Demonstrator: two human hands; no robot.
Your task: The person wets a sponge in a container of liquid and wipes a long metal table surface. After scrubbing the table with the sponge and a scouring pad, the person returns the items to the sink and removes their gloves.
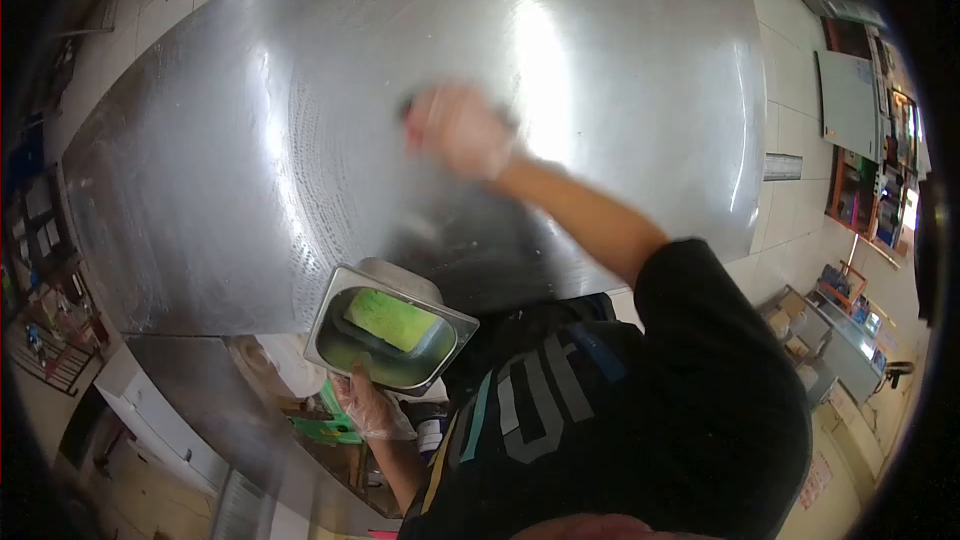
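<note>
My left hand [368,408], in a thin clear glove, grips the near rim of a small steel pan [345,292]. The pan holds a green sponge [391,319] lying in greenish liquid, and it hangs at the front edge of the steel table [620,70]. My right hand [462,130] reaches out bare over the middle of the tabletop and is blurred by motion. Its fingers press down on a small dark pad [410,106], only the edge of which shows. Wet smear marks run across the steel around that hand.
Pale floor tiles [790,230] surround the table. Shelves with goods [875,175] stand at the right and a cluttered rack [45,290] at the left. Below the table's front edge sit a white cabinet [150,410] and green items [330,428].
</note>
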